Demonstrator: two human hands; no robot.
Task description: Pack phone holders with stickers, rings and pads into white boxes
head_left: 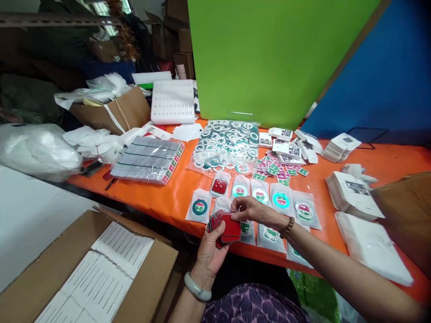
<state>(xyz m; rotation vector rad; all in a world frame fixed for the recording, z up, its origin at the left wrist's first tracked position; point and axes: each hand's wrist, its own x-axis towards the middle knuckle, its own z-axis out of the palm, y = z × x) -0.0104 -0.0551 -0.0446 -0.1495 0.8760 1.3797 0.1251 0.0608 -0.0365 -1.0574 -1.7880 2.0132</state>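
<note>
My left hand (210, 251) is closed around a fanned stack of red square pads (226, 226), held just off the near edge of the orange table (175, 197). My right hand (251, 210) reaches across and pinches the top red pad of that stack with thumb and fingers. Right beyond the hands lie several small clear bags with round green and red stickers (281, 200), and one bag holding a red pad (219, 186).
A clear bag of ring stickers (227, 143) and a pack of grey strips (148, 159) lie mid-table. Stacks of white cards (350, 193) sit at right beside a brown paper bag (407, 211). An open cardboard box (97, 269) stands at lower left.
</note>
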